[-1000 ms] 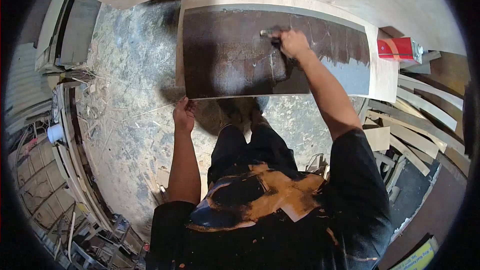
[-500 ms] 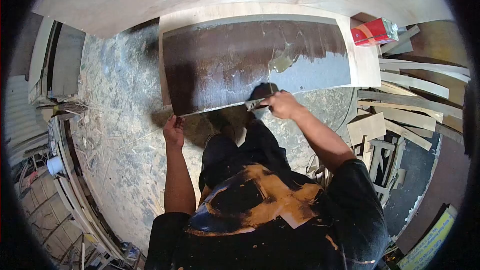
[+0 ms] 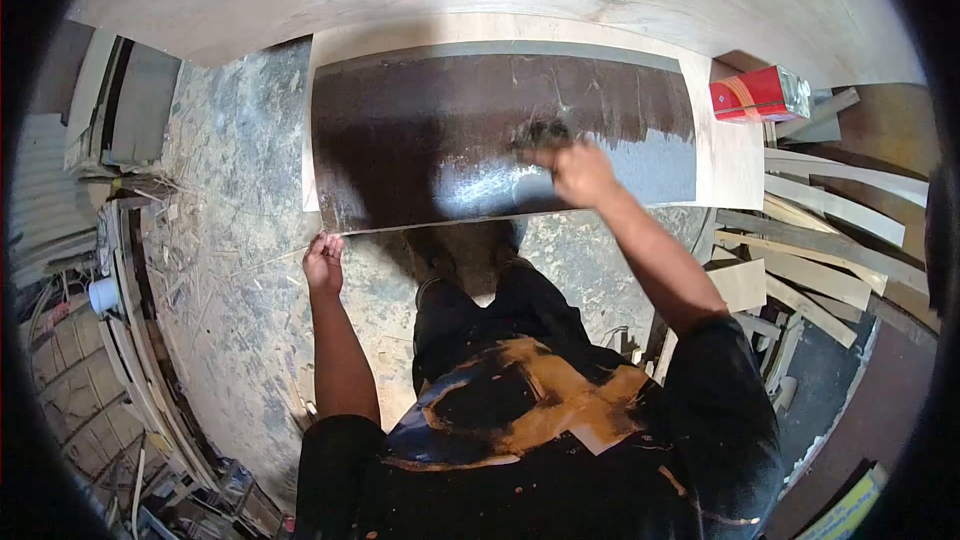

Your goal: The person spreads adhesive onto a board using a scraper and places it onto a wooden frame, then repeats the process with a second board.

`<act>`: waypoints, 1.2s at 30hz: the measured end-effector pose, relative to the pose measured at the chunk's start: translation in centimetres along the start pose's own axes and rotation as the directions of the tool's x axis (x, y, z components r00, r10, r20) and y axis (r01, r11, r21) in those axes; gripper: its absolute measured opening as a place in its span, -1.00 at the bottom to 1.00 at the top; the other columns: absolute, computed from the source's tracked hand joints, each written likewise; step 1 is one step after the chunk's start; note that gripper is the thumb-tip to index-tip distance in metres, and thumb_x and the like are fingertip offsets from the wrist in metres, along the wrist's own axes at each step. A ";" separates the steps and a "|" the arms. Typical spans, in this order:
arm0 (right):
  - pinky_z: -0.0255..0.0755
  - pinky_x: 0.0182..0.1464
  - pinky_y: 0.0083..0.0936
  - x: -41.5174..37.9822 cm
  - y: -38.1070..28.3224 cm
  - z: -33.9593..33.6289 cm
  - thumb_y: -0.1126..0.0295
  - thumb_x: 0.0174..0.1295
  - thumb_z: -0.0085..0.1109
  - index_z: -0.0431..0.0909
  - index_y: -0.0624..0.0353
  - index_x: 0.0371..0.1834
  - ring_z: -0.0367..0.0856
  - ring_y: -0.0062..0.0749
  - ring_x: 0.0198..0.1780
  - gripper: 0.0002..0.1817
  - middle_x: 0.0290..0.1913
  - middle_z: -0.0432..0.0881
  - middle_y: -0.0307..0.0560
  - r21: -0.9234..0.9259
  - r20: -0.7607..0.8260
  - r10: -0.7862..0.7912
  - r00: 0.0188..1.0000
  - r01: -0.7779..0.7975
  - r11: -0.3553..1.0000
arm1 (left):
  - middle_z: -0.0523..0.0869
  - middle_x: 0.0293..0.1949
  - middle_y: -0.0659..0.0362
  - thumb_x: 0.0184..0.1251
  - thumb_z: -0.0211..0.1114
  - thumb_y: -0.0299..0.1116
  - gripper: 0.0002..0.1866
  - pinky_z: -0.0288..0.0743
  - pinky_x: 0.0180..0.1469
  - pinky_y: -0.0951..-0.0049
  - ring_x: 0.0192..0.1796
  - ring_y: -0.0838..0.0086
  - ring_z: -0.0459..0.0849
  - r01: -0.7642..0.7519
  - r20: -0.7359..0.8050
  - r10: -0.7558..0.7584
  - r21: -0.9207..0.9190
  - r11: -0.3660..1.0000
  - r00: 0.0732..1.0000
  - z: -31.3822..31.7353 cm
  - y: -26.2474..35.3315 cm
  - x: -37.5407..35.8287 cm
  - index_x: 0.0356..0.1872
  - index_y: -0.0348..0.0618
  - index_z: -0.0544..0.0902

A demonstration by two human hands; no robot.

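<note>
Fingers [image 3: 575,168] around brush [image 3: 540,135], arm outstretched

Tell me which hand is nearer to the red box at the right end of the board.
Right. The right hand is on the dark board, partway toward the red box. The left hand grips the board's near edge at its far left end.

Bright daylight fills the scene, and a wet glare shines on the dark panel [image 3: 480,140] just left of the right hand [image 3: 580,172], which is slightly motion-blurred. The fisheye lens bends straight edges strongly, and black vignetting closes the corners.
</note>
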State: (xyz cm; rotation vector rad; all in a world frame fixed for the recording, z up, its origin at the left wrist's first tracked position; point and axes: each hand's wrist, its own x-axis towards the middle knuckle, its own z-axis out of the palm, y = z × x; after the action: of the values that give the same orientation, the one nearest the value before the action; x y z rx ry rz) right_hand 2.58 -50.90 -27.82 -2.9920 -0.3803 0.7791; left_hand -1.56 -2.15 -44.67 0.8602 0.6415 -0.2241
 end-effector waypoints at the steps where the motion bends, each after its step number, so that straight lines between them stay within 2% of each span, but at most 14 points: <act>1: 0.49 -0.11 -0.26 2.1 2.3 0.7 0.20 0.23 -0.02 0.52 -0.39 0.04 0.65 -0.32 -0.40 -0.69 -0.23 0.67 -0.11 0.071 -0.271 -0.028 0.962 0.049 0.996 | 0.55 -0.32 0.20 0.24 0.16 -0.44 -0.82 0.49 0.00 0.41 -0.22 0.47 0.56 -0.021 -0.067 0.023 0.027 0.999 0.997 0.5 0.0 -0.1 -0.17 -0.25 0.51; 3: 0.50 -0.14 -0.22 5.4 3.8 -3.5 0.18 0.24 -0.03 0.51 -0.36 0.05 0.65 -0.24 -0.34 -0.69 -0.30 0.67 -0.08 0.133 -0.262 0.112 0.958 -0.079 0.988 | 0.55 -0.31 0.20 0.22 0.18 -0.45 -0.81 0.52 -0.07 0.46 -0.27 0.48 0.56 -0.053 -0.199 0.065 0.065 0.996 0.978 2.4 0.1 -0.6 -0.17 -0.27 0.50; 6: 0.48 -0.07 -0.21 12.1 7.0 -1.8 0.17 0.23 -0.02 0.47 -0.34 0.10 0.64 -0.18 -0.24 -0.66 -0.30 0.66 -0.04 0.036 -0.337 0.054 0.940 -0.044 0.998 | 0.57 -0.28 0.18 0.22 0.18 -0.44 -0.80 0.53 -0.06 0.45 -0.25 0.47 0.57 -0.073 -0.228 0.092 0.092 0.993 0.969 2.3 -0.2 -0.4 -0.15 -0.29 0.50; 8: 0.39 0.07 -0.23 14.3 7.4 -0.3 0.32 0.21 -0.10 0.41 -0.38 0.17 0.62 -0.24 -0.13 -0.56 -0.14 0.64 -0.05 0.019 -0.225 0.075 0.971 -0.073 0.997 | 0.58 -0.25 0.16 0.22 0.19 -0.44 -0.77 0.52 -0.05 0.43 -0.20 0.44 0.57 -0.046 -0.197 0.065 0.101 0.994 0.978 1.6 -0.1 -0.2 -0.14 -0.31 0.50; 13: 0.43 -0.02 -0.19 10.2 5.3 1.0 0.14 0.18 0.04 0.44 -0.40 0.12 0.60 -0.17 -0.13 -0.61 -0.18 0.63 -0.03 0.019 -0.053 0.030 0.998 -0.029 0.999 | 0.57 -0.27 0.15 0.21 0.19 -0.45 -0.76 0.52 -0.03 0.40 -0.21 0.41 0.58 -0.067 -0.213 0.088 0.101 0.993 0.973 2.2 0.0 -0.7 -0.12 -0.33 0.50; 16: 0.40 -0.03 -0.25 5.7 3.0 4.3 0.32 0.10 0.06 0.47 -0.41 0.10 0.60 -0.28 -0.11 -0.55 -0.06 0.60 -0.12 -0.036 -0.050 -0.011 0.999 0.009 0.999 | 0.56 -0.31 0.14 0.22 0.19 -0.47 -0.76 0.54 -0.04 0.40 -0.24 0.41 0.58 -0.052 -0.231 0.077 0.111 0.992 0.970 2.0 0.1 0.1 -0.12 -0.33 0.48; 24: 0.34 0.08 -0.30 -4.4 -3.2 9.8 0.39 0.11 -0.08 0.59 -0.32 -0.05 0.61 -0.30 -0.12 -0.61 -0.17 0.65 -0.13 0.146 -0.443 -0.032 0.896 0.107 0.984 | 0.58 -0.31 0.16 0.22 0.19 -0.45 -0.79 0.51 0.02 0.42 -0.23 0.45 0.58 -0.049 -0.137 0.055 0.053 0.997 0.989 1.9 0.5 -0.6 -0.16 -0.30 0.49; 26: 0.35 0.08 -0.33 -6.1 -4.0 8.7 0.36 0.11 -0.06 0.60 -0.28 -0.05 0.62 -0.31 -0.11 -0.64 -0.19 0.65 -0.13 0.035 0.034 -0.086 0.996 0.085 0.996 | 0.59 -0.35 0.20 0.23 0.20 -0.43 -0.85 0.49 0.02 0.48 -0.26 0.50 0.59 -0.035 -0.112 0.042 0.060 0.998 0.993 2.1 0.4 -0.4 -0.23 -0.26 0.52; 28: 0.35 0.09 -0.31 -7.3 -2.8 9.1 0.39 0.10 -0.04 0.60 -0.17 -0.05 0.62 -0.28 -0.11 -0.65 -0.21 0.66 -0.11 0.147 0.154 -0.085 0.984 0.062 0.987 | 0.53 -0.18 0.10 0.22 0.21 -0.44 -0.72 0.45 0.10 0.37 -0.11 0.38 0.52 -0.034 -0.129 0.038 0.026 0.999 0.991 1.1 0.0 0.3 -0.08 -0.33 0.47; 30: 0.36 0.10 -0.29 -6.8 0.3 8.6 0.45 0.06 0.01 0.60 -0.08 -0.05 0.60 -0.22 -0.08 -0.64 -0.20 0.66 -0.09 0.622 -0.015 0.078 0.997 -0.052 0.781 | 0.52 -0.14 0.08 0.26 0.19 -0.35 -0.68 0.39 0.16 0.28 -0.03 0.32 0.50 -0.068 -0.147 0.075 0.049 0.996 0.986 1.3 -0.7 0.1 -0.03 -0.30 0.45; 32: 0.34 0.12 -0.31 -5.9 2.3 3.7 0.51 0.03 0.03 0.55 -0.05 0.02 0.55 -0.21 -0.01 -0.58 -0.10 0.63 -0.09 0.878 0.020 0.315 0.949 -0.167 0.448 | 0.54 -0.11 0.07 0.31 0.14 -0.24 -0.63 0.33 0.21 0.16 0.06 0.24 0.47 -0.086 -0.064 0.081 -0.079 0.993 0.995 3.6 -1.0 -1.9 0.03 -0.25 0.41; 33: 0.34 0.12 -0.31 -4.5 3.4 3.3 0.51 0.03 0.03 0.55 -0.05 0.02 0.55 -0.21 -0.01 -0.58 -0.10 0.63 -0.09 0.878 0.011 0.310 0.951 -0.157 0.453 | 0.52 -0.05 0.06 0.34 0.08 -0.16 -0.60 0.26 0.25 0.08 0.14 0.18 0.41 -0.083 0.010 0.086 -0.161 0.984 0.996 4.1 -1.4 -2.3 0.07 -0.20 0.37; 35: 0.26 0.20 -0.27 -2.4 5.3 3.4 0.51 0.04 0.04 0.45 -0.12 0.14 0.44 -0.31 0.14 -0.48 0.10 0.52 -0.14 0.469 -0.578 0.247 0.778 0.068 0.881 | 0.49 0.00 0.04 0.35 0.06 -0.17 -0.59 0.26 0.26 0.08 0.15 0.17 0.40 -0.110 -0.078 0.093 -0.236 0.965 0.993 6.2 -1.8 -3.2 0.09 -0.21 0.34; 36: 0.26 0.20 -0.27 -2.0 5.4 4.2 0.51 0.04 0.04 0.45 -0.12 0.14 0.44 -0.31 0.14 -0.48 0.10 0.52 -0.14 0.462 -0.581 0.233 0.780 0.081 0.883 | 0.46 0.04 0.03 0.36 0.04 -0.17 -0.58 0.25 0.26 0.08 0.15 0.16 0.39 -0.133 -0.169 0.084 -0.307 0.942 0.982 7.0 -2.1 -3.6 0.11 -0.21 0.32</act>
State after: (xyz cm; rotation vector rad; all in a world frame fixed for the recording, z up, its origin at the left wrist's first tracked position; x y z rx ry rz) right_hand 0.13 -56.77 -30.99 -2.5887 -0.0198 -0.1573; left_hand -2.29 -9.03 -40.43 0.6022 0.7485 0.0477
